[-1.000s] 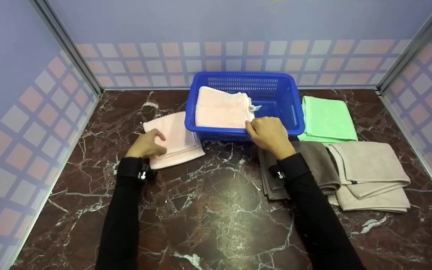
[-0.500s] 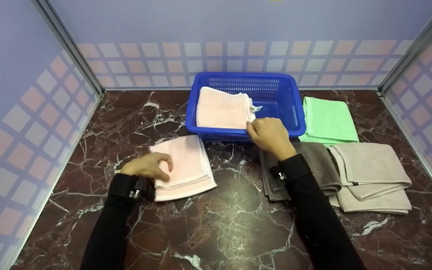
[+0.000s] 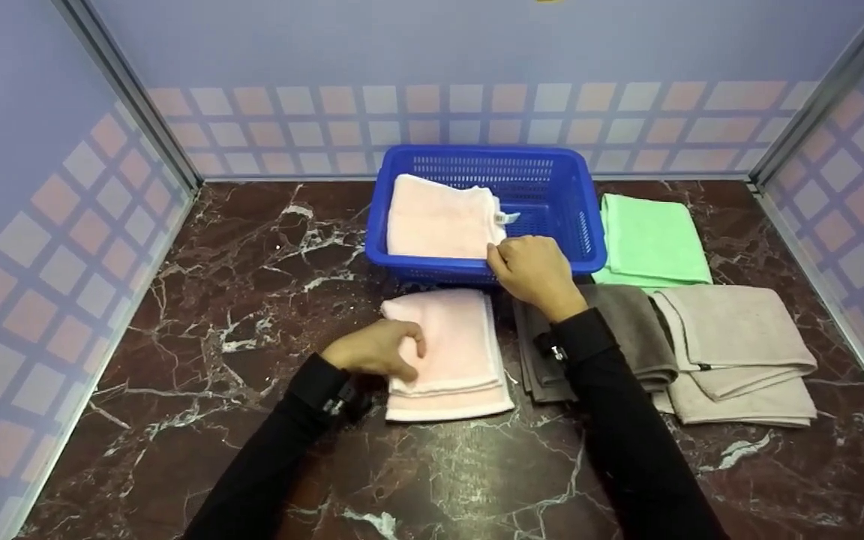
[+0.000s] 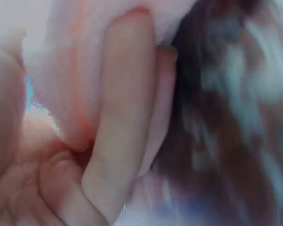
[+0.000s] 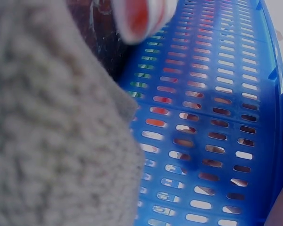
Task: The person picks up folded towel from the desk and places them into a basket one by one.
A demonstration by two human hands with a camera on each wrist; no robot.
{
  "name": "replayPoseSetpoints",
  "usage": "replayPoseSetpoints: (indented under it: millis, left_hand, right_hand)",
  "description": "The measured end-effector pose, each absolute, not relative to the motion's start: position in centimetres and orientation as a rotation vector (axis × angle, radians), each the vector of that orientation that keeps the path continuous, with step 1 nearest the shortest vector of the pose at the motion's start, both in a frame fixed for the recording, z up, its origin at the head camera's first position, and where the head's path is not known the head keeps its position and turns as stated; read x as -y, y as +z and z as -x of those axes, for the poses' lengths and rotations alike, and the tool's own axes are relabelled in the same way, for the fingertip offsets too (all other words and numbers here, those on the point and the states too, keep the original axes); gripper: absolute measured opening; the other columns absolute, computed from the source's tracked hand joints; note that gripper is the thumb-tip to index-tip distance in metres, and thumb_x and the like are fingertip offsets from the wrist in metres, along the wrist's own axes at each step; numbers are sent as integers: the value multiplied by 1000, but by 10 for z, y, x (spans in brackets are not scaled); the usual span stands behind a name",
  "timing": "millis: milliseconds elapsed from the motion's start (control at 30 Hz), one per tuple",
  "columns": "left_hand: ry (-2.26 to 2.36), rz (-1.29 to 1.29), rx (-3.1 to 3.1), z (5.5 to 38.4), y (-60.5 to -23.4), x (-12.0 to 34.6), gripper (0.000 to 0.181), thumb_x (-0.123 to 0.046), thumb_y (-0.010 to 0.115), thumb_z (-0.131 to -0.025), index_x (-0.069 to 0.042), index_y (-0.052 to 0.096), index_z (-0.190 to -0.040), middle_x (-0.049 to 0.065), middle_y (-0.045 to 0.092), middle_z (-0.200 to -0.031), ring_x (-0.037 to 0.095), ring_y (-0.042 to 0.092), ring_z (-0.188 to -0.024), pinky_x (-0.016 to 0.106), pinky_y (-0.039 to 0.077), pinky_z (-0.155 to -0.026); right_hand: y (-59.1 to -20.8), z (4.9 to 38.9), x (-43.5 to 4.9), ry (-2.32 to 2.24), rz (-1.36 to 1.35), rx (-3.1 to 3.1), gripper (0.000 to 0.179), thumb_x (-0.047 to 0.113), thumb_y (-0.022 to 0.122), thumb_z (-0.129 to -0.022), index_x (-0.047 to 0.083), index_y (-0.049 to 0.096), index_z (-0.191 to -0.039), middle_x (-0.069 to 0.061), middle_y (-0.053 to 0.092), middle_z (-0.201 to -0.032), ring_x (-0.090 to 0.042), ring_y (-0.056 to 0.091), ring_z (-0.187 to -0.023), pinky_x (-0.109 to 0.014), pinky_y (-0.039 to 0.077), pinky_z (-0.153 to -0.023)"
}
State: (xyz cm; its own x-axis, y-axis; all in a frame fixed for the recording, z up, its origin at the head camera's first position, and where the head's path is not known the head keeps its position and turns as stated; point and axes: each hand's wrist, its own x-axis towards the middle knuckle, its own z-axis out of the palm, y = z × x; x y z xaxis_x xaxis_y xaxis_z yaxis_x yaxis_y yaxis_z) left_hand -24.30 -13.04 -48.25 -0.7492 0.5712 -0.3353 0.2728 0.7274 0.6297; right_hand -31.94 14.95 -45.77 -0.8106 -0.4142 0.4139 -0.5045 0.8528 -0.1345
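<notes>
My left hand (image 3: 379, 349) grips the left edge of a folded pale pink towel (image 3: 456, 337) in front of the basket. In the left wrist view, its fingers (image 4: 125, 94) lie along one side of the pink towel (image 4: 70, 70), with the thumb opposite. My right hand (image 3: 535, 271) holds the front rim of a blue plastic basket (image 3: 432, 263), fingers curled over it. Inside the basket's left half lies another folded pink towel (image 3: 439, 217) with a white tag. The right wrist view shows the basket's slotted wall (image 5: 198, 141) close up.
Under the right forearm lie folded dark grey-brown towels (image 3: 631, 330). Beige folded towels (image 3: 739, 330) sit to their right, and a light green towel (image 3: 661, 240) lies beside the basket. Patterned panels (image 3: 312, 120) wall in the dark marble tabletop (image 3: 199, 360).
My left hand has drawn the pink towel from the basket's left side toward me, then rightward to the front of the basket. The right hand stays on the rim.
</notes>
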Motion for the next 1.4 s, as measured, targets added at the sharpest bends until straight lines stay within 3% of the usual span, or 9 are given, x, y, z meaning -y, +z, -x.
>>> replayPoseSetpoints:
  millis: [267, 467, 533, 667, 800, 933, 1067, 1300, 1400]
  left_hand:
    - [877, -737, -2397, 245, -487, 122, 28, -12, 80, -76, -17, 66, -99, 5, 68, -112, 16, 58, -84, 33, 50, -79]
    - [940, -856, -2343, 247, -491, 132, 30, -28, 83, -87, -17, 67, -109, 4, 68, -123, 20, 60, -107, 38, 47, -97]
    - [970, -883, -2302, 248, -492, 133, 25, -29, 76, -94, -17, 68, -114, 4, 68, -126, 20, 61, -113, 39, 47, -102]
    - [1110, -821, -2138, 247, -495, 137, 27, -22, 51, -109, -12, 68, -127, 6, 66, -126, 15, 63, -105, 35, 55, -94]
    - [1141, -818, -2111, 245, -498, 143, 29, -17, 49, -109, -12, 69, -129, 3, 62, -101, 9, 56, -79, 27, 52, -77]
    - [1077, -930, -2201, 245, -501, 144, 27, -16, 60, -103, -14, 71, -127, 3, 70, -107, 12, 62, -92, 31, 50, -91]
    - [1036, -970, -2255, 244, -499, 142, 30, -15, 66, -100, -12, 68, -129, 8, 68, -135, 21, 62, -120, 41, 47, -108]
    - [997, -876, -2337, 241, -495, 139, 33, -14, 70, -97, -14, 64, -129, 13, 65, -133, 24, 62, -106, 42, 51, -99]
    - [997, -862, -2346, 242, -494, 138, 34, -13, 70, -96, -14, 63, -129, 13, 64, -136, 26, 62, -116, 45, 49, -106]
  right_hand:
    - [-454, 317, -148, 390, -676, 2658, 52, 31, 46, -107, 10, 56, -61, -15, 68, -69, -40, 69, -69, -56, 54, -65]
    - [-447, 306, -147, 623, -801, 2417, 15, 18, 65, -100, 6, 73, -104, -12, 65, -94, -33, 61, -91, -46, 54, -78]
    - [-444, 297, -146, 674, -860, 2318, 15, 14, 69, -97, 5, 71, -109, -12, 62, -99, -32, 57, -95, -43, 52, -81]
    - [-447, 275, -145, 715, -956, 2321, 7, 11, 70, -95, 5, 71, -94, -8, 62, -86, -25, 58, -80, -36, 52, -71]
    - [-462, 259, -145, 727, -924, 2631, 16, 18, 72, -94, 3, 73, -94, -10, 67, -82, -26, 63, -73, -40, 55, -65]
    - [-476, 253, -146, 694, -802, 2970, 55, 33, 81, -86, -1, 64, -125, -23, 70, -107, -40, 68, -98, -54, 58, -84]
    - [-484, 251, -145, 764, -755, 3136, 96, 36, 88, -78, 3, 41, -155, -32, 60, -136, -47, 62, -121, -59, 53, -99]
    - [-487, 253, -145, 907, -980, 3135, 87, 20, 82, -86, 4, 37, -158, -26, 56, -147, -41, 61, -126, -61, 39, -116]
    - [-487, 254, -145, 910, -1040, 3119, 84, 17, 80, -86, 2, 37, -158, -24, 56, -148, -36, 64, -119, -56, 46, -111]
